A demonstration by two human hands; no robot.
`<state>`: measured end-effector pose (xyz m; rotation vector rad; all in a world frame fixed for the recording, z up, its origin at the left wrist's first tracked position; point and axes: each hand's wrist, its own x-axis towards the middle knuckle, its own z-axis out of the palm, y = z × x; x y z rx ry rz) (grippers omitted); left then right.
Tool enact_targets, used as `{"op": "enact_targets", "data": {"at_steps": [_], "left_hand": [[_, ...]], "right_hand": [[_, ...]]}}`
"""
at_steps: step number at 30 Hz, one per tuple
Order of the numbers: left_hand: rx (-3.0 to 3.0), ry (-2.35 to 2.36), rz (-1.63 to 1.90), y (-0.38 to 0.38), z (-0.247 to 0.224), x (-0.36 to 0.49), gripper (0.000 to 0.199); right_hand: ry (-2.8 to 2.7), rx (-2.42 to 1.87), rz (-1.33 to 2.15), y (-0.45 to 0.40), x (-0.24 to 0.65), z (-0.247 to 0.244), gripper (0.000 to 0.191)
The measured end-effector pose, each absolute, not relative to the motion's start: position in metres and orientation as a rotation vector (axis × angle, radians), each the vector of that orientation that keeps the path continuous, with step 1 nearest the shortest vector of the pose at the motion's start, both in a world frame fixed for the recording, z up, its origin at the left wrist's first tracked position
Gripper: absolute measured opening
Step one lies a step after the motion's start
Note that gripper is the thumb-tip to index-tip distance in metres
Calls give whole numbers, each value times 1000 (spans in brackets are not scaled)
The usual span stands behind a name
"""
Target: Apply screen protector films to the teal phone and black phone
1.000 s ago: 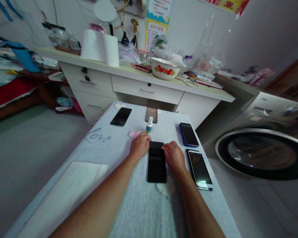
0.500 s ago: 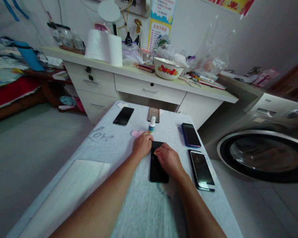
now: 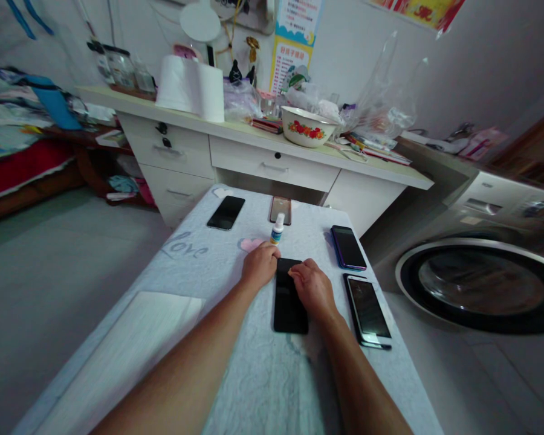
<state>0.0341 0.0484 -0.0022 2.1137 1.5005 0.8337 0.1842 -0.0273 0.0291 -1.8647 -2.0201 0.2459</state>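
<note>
- Tabletop [image 3: 272, 386]: cloth-covered.
- Phone [image 3: 290, 307]: flat, tabletop ctr, face up.
- R hand [image 3: 315, 288], phone's 2 o'clock: grip pinched, contents unclr.
- L hand [image 3: 259, 263], phone's 11 o'clock: grip part-curled, can't tell hold.
- Bottle [image 3: 277, 229]: upright, L hand's 1 o'clock.

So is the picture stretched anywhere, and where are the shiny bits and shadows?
Head view: the washer door looks stretched wide by the right edge, glare sits low on the white phone, the black phone looks dark, and a soft shadow lies on the cloth beside the right arm.
</note>
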Motion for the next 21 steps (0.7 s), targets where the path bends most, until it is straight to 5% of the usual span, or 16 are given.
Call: {"op": "enact_targets", "data": {"at_steps": [21], "left_hand": [[2074,1483,876,47,0,33,27]], "right_hand": [[-2232,-1809,307,-6,179,40,19]]}}
